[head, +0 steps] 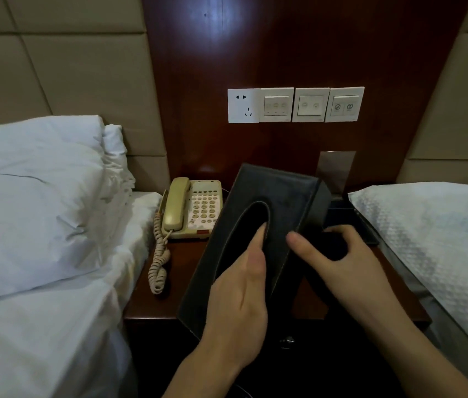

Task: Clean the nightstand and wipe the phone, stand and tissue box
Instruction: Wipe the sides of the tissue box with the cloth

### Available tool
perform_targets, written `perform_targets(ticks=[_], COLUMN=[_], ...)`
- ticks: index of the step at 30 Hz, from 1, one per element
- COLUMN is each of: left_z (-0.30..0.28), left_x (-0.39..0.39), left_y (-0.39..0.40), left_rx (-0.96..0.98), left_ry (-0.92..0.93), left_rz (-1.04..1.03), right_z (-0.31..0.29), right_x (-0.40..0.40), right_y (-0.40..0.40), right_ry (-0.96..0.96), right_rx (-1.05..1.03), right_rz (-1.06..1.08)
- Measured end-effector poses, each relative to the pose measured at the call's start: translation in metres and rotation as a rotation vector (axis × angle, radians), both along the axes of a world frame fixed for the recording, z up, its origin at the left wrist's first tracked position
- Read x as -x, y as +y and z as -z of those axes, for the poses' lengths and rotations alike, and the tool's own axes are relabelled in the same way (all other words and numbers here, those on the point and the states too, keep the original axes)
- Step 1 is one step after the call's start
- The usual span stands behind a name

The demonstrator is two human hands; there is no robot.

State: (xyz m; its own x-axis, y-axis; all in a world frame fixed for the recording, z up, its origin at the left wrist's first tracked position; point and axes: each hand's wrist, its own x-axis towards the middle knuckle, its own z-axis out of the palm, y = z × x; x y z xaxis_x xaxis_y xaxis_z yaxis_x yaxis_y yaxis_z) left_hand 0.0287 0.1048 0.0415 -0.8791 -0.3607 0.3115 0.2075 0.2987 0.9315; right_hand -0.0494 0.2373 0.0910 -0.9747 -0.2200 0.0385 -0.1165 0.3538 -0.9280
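A black leather tissue box [278, 191] with an oval slot is tilted up off the dark wooden nightstand [175, 282]. My left hand [238, 300] grips its near end, thumb inside the slot. My right hand [341, 271] curls round a dark wad that looks like a cloth [333, 245] and presses it on the box's right side. A beige corded phone [195, 208] lies flat at the back left of the nightstand, its coiled cord trailing forward. A shiny upright stand [336, 170] rises at the back right, partly hidden by the box.
A dark flat tray [350, 219] lies under the stand at the right. White-sheeted beds with pillows [34, 196] flank the nightstand on both sides. Wall sockets and switches [296, 104] sit on the wooden panel above. A drawer knob [287, 341] shows below the front edge.
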Motion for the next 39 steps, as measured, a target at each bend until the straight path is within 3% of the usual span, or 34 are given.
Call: perform_targets(ticks=[6, 10, 13, 16, 18, 21, 23, 24, 27, 30, 32, 35, 39], left_z=[0.002, 0.004, 0.013, 0.020, 0.020, 0.024, 0.031, 0.034, 0.035, 0.026, 0.026, 0.027, 0.028], left_x=[0.014, 0.024, 0.027, 0.021, 0.015, 0.017, 0.025, 0.031, 0.051, 0.065, 0.076, 0.099, 0.141], left_y=[-0.011, -0.014, -0.015, -0.020, -0.026, -0.035, -0.036, -0.034, -0.026, -0.036, -0.049, -0.061, -0.080], left_rx=[0.461, 0.587, 0.618, 0.539, 0.378, -0.268, -0.636, -0.726, -0.711, -0.655, -0.688, -0.727, -0.660], left_ry=[-0.025, -0.044, 0.009, 0.108, 0.051, -0.278, -0.332, -0.319, -0.158, -0.028, -0.019, -0.061, -0.110], left_rz=[-0.085, -0.088, -0.234, -0.518, -0.648, -0.509, -0.282, -0.223, -0.285, -0.368, -0.393, -0.380, -0.376], right_z=[0.016, 0.043, 0.058, 0.069, 0.076, 0.081, 0.084, 0.085, 0.084, 0.075, 0.067, 0.058, 0.073], right_x=[-0.002, -0.001, 0.000, 0.006, 0.012, 0.020, 0.025, 0.028, 0.042, 0.066, 0.088, 0.119, 0.158], right_y=[-0.004, -0.010, -0.016, -0.020, -0.023, -0.026, -0.027, -0.027, -0.023, -0.007, 0.008, 0.014, 0.002], right_ry=[-0.186, -0.432, -0.510, -0.551, -0.547, -0.539, -0.541, -0.547, -0.586, -0.441, -0.295, -0.141, -0.110], right_rx=[0.217, 0.416, 0.532, 0.628, 0.687, 0.776, 0.808, 0.808, 0.745, 0.682, 0.633, 0.473, 0.401], right_rz=[0.024, 0.075, 0.192, 0.296, 0.329, 0.357, 0.342, 0.315, 0.241, 0.366, 0.474, 0.411, 0.336])
